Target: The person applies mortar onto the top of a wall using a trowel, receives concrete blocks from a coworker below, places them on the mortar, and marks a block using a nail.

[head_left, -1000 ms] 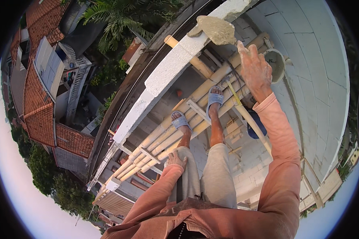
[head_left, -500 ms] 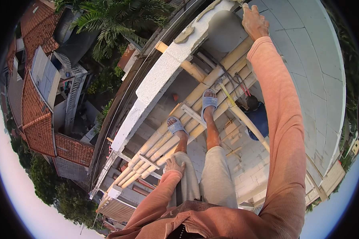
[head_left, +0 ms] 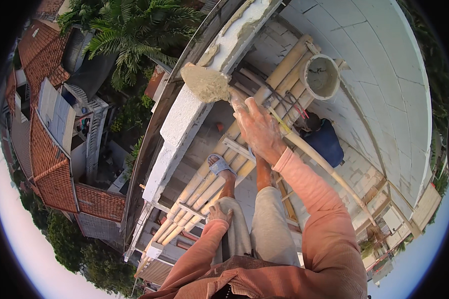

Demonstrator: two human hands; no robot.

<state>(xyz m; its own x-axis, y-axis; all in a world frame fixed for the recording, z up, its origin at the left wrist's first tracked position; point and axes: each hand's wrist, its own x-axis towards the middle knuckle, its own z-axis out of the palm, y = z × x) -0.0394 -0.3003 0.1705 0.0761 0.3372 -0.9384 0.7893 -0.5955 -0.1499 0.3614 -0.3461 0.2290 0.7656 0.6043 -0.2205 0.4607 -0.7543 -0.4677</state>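
Note:
My right hand (head_left: 259, 124) is closed round the handle end of a trowel, its blade hidden under a heap of wet grey mortar (head_left: 205, 83). The mortar hangs over the top of a white block wall (head_left: 184, 117), beside mortar spread on the wall's farther stretch. I cannot tell whether the trowel touches the wall. My left hand (head_left: 219, 214) lies with its fingers apart on my left knee, holding nothing. A round bucket (head_left: 322, 77) with mortar inside stands ahead to the right, at the far end of the bamboo poles.
My sandalled feet stand on a scaffold of bamboo poles (head_left: 197, 194). Below on the right, a person in dark blue (head_left: 324, 144) is bent down near a slanting pole (head_left: 329, 169). A grey block wall (head_left: 379, 65) curves along the right. Tiled roofs (head_left: 47, 144) lie lower left.
My right hand has come from the far upper right back toward me and left, bringing the mortar-loaded trowel over the wall. The bucket now shows. My left hand stays on the knee.

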